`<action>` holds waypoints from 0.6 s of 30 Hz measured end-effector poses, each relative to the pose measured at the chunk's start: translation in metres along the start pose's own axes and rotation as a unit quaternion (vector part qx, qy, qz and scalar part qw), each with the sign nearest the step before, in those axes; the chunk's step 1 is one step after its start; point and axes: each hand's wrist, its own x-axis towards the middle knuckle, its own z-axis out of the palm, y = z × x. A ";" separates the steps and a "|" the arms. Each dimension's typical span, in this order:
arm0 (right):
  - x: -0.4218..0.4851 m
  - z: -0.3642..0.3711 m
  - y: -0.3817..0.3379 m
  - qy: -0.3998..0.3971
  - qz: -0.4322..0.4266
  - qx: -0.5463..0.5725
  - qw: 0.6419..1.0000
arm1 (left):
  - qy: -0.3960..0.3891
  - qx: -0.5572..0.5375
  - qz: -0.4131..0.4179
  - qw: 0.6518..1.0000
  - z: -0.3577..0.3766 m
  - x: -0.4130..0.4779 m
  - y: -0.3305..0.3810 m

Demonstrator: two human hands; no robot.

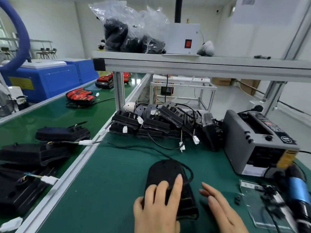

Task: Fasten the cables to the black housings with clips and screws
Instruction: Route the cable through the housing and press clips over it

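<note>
Black housing (164, 170), near centre on green mat (109, 190): left hand (157, 206) lies flat on it, fingers (178, 184) straight, likely steadying it; right hand (222, 207) beside, fingers loosely straight (touching nothing), nearer the clips (267, 193) at right.

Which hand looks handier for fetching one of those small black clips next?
Probably the right hand: it is free and open, nearest the clips on the clear tray. The left hand rests on the black housing.
</note>
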 end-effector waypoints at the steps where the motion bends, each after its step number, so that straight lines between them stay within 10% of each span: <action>1: -0.001 -0.001 -0.001 -0.002 0.004 0.015 1.000 | 0.016 0.007 0.012 1.000 0.005 -0.003 0.004; 7: -0.009 -0.004 -0.005 -0.027 0.035 0.003 0.999 | 0.088 0.029 0.076 0.993 0.030 -0.021 0.009; 18: -0.031 -0.006 0.004 -0.047 0.032 -0.089 0.994 | -0.019 -0.133 0.172 0.976 0.014 -0.040 -0.011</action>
